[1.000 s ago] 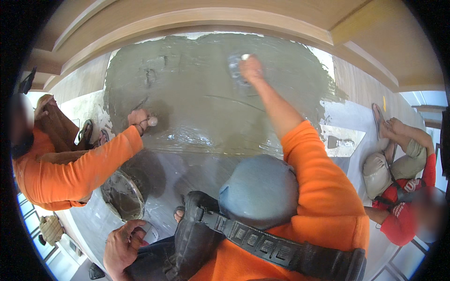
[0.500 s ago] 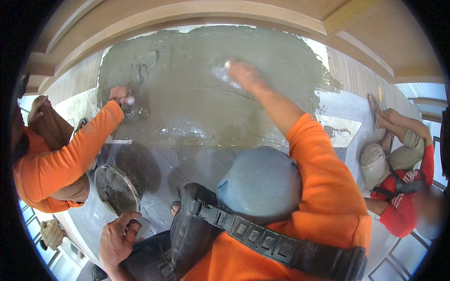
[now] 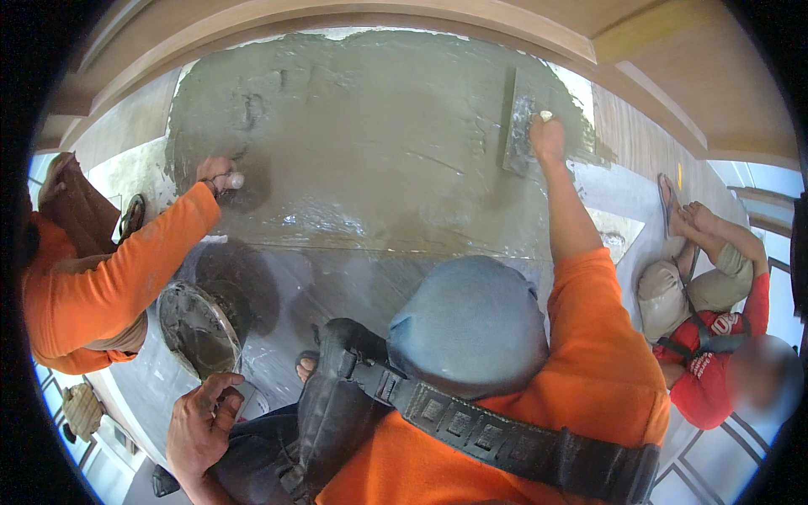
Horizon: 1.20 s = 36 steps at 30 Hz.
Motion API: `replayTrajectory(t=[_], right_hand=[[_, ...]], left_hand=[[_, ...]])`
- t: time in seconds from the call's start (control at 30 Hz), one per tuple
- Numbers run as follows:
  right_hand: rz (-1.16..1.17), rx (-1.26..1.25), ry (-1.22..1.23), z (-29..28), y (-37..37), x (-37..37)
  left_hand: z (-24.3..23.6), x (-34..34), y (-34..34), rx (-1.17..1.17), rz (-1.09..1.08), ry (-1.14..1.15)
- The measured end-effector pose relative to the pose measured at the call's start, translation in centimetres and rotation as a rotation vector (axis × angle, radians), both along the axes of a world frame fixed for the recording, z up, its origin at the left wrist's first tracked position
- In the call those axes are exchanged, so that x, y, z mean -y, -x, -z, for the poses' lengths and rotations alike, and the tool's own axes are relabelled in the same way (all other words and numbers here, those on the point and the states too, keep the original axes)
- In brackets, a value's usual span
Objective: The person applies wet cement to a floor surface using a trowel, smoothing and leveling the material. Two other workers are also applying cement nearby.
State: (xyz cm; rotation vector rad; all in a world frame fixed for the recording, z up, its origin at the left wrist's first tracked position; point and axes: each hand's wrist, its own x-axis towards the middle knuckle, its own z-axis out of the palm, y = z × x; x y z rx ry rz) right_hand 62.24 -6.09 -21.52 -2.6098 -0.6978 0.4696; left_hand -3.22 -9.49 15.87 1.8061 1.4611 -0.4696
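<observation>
My right hand [image 3: 548, 139] is wrapped round the pale handle of a rectangular plastering trowel [image 3: 515, 139]. The trowel's long blade lies on the wet grey mortar [image 3: 362, 168], close to the right end of the spread patch. My left hand [image 3: 202, 421] is low at the left, beside my leg, near the rim of a mortar bucket [image 3: 199, 328]. Its fingers are loosely bent, with a gap between thumb and forefinger and nothing seen in them. A co-worker's hand [image 3: 220, 174] in an orange sleeve grips a light-handled tool over the mortar's left part; the tool's blade is hard to see.
Wood panelling [image 3: 421, 15] borders the mortar's far side. A person in red [image 3: 715, 370] sits at the right, feet near the mortar. The orange-sleeved co-worker [image 3: 101, 295] crouches at the left. A pale, mortar-smeared board [image 3: 619, 231] lies right of my right forearm.
My right hand has swept the trowel rightward across the mortar, from the middle to the right end. My left hand has shifted slightly left and down. The co-worker's hand stays in nearly the same place.
</observation>
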Motion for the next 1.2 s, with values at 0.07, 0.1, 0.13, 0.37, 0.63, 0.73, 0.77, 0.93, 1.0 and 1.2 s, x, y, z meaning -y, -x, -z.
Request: replayTrajectory(t=[0.07, 0.1, 0.13, 0.37, 0.63, 0.73, 0.77, 0.93, 1.0, 1.2], right_hand=[[-0.001, -0.042, 0.032, 0.9, 0.2, -0.7], [-0.017, 0.006, 0.015, 2.3, 1.2, -1.1], [-0.034, 0.054, -0.003, 3.3, 2.5, -1.9], [-0.273, -0.302, -0.197, 0.7, 25.0, -15.8], [-0.782, -0.47, -0.265, -2.4, 36.7, -18.5], [-0.851, -0.432, -0.296, -4.1, 35.2, -14.5], [-0.794, -0.35, -0.287, -2.7, 32.8, -14.0], [-0.605, -0.72, -0.21, -5.5, 25.7, -16.3], [-0.552, -0.946, -0.232, -6.9, 26.6, -16.8], [-0.288, -0.996, -0.429, -4.5, 32.1, -15.3]], left_hand=[[-0.2, -0.1, -0.2, 0.01, 0.004, 0.01], [-0.2, -0.4, -0.4, 0.016, 0.019, 0.012], [-0.1, -0.5, -0.6, 0.02, 0.033, 0.013], [-1.7, 1.3, -1.1, -0.02, -0.025, 0.005], [-1.1, 2.4, 0.3, -0.067, -0.064, -0.045], [-2.5, 3.1, 1.0, -0.09, -0.148, -0.038], [-2.3, 2.3, 0.5, -0.052, -0.14, -0.024], [-2.5, 1.9, 1.1, 0.114, 0.04, -0.087], [-3.4, 2.1, 0.9, 0.118, 0.064, -0.098], [-3.6, 2.4, 1.0, 0.139, 0.058, -0.142]])
